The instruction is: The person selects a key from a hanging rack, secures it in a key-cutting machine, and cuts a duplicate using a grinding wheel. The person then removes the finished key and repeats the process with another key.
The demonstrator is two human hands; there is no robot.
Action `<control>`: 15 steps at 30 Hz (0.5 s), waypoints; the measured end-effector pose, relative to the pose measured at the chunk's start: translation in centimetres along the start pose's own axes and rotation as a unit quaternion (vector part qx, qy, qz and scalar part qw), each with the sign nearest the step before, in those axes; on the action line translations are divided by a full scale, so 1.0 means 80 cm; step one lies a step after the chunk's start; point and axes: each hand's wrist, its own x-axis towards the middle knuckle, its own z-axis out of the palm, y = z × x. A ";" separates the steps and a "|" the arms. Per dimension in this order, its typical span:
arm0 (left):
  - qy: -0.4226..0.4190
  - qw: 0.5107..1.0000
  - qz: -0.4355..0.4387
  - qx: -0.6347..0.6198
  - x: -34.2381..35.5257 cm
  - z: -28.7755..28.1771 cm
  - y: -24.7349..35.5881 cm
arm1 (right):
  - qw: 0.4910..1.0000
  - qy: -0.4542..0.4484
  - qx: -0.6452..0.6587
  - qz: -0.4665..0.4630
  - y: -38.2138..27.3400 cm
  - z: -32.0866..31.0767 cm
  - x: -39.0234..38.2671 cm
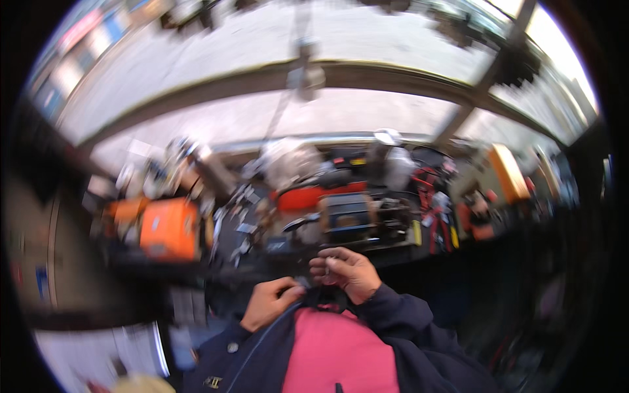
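Observation:
At the lower middle, in front of the pink shirt [342, 367] and dark open jacket [413, 350], my left hand [270, 302] has its fingers curled near the jacket's edge; what they hold, if anything, is blurred. My right hand [347, 275], a little higher and to the right, is closed, thumb against fingers, round a small shiny item [329, 275] too blurred to name. Just beyond it on the cluttered bench stands a blue-grey metal piece [346, 215], perhaps a vise or box, with a red-orange object [298, 200] behind it.
An orange case [168, 229] is at the bench's left, red-handled tools [429, 196] and a yellow-topped box [504, 170] at the right, a clear plastic bag [291, 160] at the back. Window framing [393, 75] runs behind. A white sheet or board [98, 350] lies at lower left.

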 end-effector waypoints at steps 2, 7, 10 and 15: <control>-0.042 0.993 -0.061 -0.089 -0.014 0.015 -0.019 | 0.997 -0.010 -0.060 0.044 0.007 0.008 0.006; 0.047 0.968 -0.052 -0.242 -0.034 0.039 -0.033 | 0.978 -0.106 -0.169 0.061 0.030 0.038 0.015; 0.094 0.941 -0.040 -0.323 -0.043 0.051 -0.039 | 0.966 -0.124 -0.219 0.065 0.034 0.042 0.016; 0.108 0.946 -0.069 -0.299 -0.058 0.053 -0.058 | 0.966 -0.098 -0.234 0.049 0.037 0.025 0.008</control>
